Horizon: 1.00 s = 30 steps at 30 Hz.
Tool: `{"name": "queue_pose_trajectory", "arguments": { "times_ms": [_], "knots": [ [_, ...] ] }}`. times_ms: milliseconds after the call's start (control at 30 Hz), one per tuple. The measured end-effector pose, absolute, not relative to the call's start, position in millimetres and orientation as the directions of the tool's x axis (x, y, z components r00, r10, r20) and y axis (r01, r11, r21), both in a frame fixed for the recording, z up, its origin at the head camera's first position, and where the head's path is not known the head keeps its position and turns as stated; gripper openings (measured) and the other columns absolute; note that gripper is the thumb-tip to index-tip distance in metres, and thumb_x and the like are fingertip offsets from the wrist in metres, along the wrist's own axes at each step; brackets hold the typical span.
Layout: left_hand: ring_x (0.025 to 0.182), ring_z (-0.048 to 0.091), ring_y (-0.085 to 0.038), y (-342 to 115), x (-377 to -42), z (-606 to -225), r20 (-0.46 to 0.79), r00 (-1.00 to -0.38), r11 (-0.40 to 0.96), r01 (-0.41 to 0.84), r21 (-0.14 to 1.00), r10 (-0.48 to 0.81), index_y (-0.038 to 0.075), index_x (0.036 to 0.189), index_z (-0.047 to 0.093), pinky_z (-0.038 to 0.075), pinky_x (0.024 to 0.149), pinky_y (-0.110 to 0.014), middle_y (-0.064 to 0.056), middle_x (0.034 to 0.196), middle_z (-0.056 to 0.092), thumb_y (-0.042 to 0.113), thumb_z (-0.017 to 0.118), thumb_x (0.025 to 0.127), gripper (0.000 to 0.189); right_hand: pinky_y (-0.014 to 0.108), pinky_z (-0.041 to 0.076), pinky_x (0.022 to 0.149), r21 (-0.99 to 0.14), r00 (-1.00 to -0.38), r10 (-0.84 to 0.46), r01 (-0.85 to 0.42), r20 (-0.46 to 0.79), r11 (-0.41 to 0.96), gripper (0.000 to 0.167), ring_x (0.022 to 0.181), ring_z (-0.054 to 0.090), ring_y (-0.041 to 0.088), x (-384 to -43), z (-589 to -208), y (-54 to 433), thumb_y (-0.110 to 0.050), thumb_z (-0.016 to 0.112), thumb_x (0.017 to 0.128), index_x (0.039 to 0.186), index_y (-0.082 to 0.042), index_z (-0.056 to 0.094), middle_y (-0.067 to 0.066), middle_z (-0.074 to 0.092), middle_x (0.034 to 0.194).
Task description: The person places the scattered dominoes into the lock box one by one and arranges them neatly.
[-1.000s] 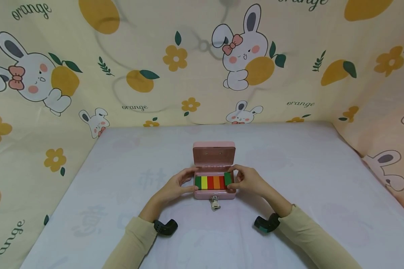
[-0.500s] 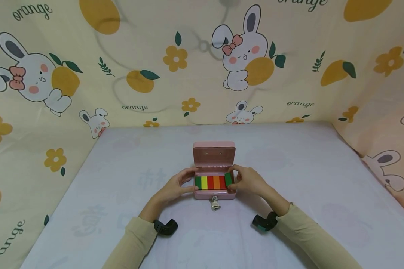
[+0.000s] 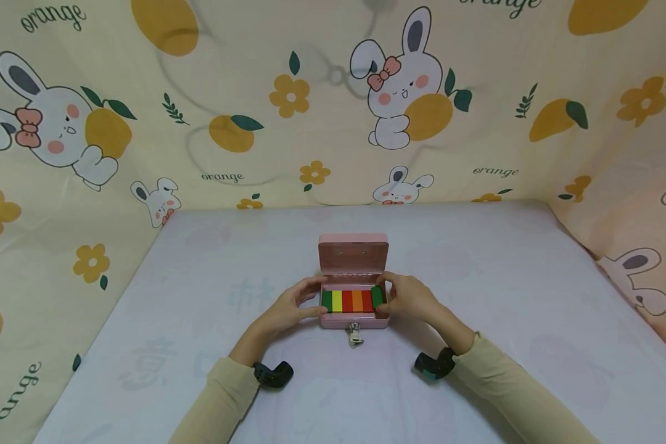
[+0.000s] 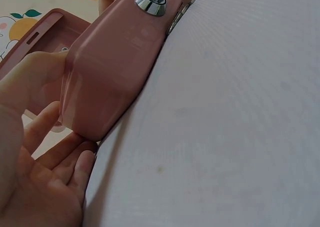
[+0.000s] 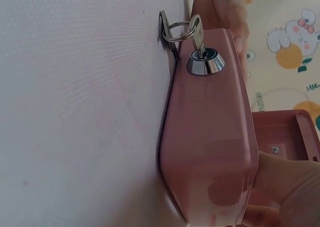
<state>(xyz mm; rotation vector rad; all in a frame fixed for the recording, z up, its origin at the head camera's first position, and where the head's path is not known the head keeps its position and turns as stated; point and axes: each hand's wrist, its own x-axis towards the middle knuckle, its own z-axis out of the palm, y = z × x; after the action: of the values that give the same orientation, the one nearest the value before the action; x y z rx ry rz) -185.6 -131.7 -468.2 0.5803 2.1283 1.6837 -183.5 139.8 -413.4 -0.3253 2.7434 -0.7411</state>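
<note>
A pink metal cash box (image 3: 338, 322) stands with its lid (image 3: 353, 258) raised. Inside lies a row of coloured blocks (image 3: 352, 301), green, yellow, red and orange. My left hand (image 3: 288, 308) holds the box by its left end; in the left wrist view the thumb lies over the rim and the fingers are at the end wall. At the right end of the row, my right hand (image 3: 413, 299) pinches a green block (image 3: 377, 297) between thumb and fingers, low inside the box. Both wrist views look at the outer walls, so the blocks are hidden there.
A key (image 5: 198, 37) sits in the front lock (image 5: 206, 63), with a ring and second key hanging from it. The box rests on a pale table (image 3: 244, 246). Patterned cloth (image 3: 322, 111) hangs behind and at the sides. Each wrist wears a black camera (image 3: 273, 375).
The green block in my right hand has sunk slightly and shifted a little right, now nearly level with the row. My right wrist has drifted slightly left and up. The left hand stays put.
</note>
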Motion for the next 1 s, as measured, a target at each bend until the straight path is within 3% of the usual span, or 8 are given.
{"name": "queue_pose_trajectory", "arguments": {
  "times_ms": [233,1000],
  "knots": [
    [0.146,0.032,-0.029,-131.3,-185.5,-466.8,-0.041,-0.85,0.209,0.082,0.974,0.525,0.009,0.146,0.038,0.025,0.124,-0.047,-0.014,0.155,0.036,0.005,0.068,0.087,0.066,0.021,0.039,0.056,-0.516,-0.933,-0.294,-0.15,-0.209,0.843,0.045,0.073,0.05,0.019,-184.1,-412.6,138.9,-0.021,0.08,0.075,0.114,-0.008,0.061,0.009,0.06,0.077],
    [0.147,0.031,-0.028,-131.5,-186.0,-468.9,-0.058,-0.854,0.228,0.072,0.971,0.516,0.011,0.146,0.038,0.025,0.124,-0.047,-0.011,0.156,0.036,0.008,0.069,0.088,0.066,0.024,0.045,0.06,-0.474,-0.928,-0.278,-0.133,-0.25,0.871,0.048,0.077,0.054,0.02,-185.8,-412.8,135.8,-0.023,0.082,0.073,0.114,-0.01,0.061,0.01,0.066,0.086]
  ]
}}
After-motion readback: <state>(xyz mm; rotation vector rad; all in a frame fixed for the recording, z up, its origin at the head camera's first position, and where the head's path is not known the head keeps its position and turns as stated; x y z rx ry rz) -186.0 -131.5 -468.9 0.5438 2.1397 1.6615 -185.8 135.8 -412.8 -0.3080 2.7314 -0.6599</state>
